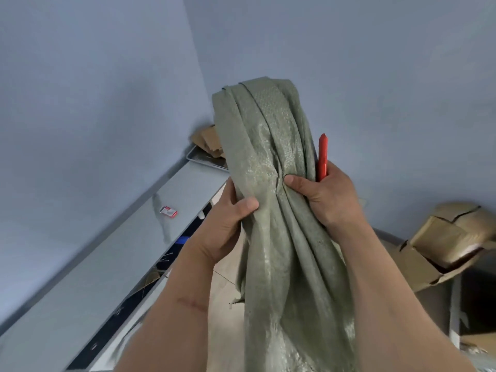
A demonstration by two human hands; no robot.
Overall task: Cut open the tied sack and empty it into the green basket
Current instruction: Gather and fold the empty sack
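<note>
Sack up in the air, basket nowhere to be seen

Both hands bunch the limp sack (271,162) at chest height: left hand (228,224) curls round its edge, right hand (322,194) pinches the cloth while holding a red cutter (323,157), blade not showing. Looks like the emptying or shake-out stage; next it needs the basket underneath. Little red-white box (168,211) on the counter (107,251), print too blurry to read.

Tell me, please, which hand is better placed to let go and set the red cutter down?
The right hand, probably: it already holds the red cutter against the grey-green woven sack, while the left hand grips the sack alone and could keep it raised.
</note>
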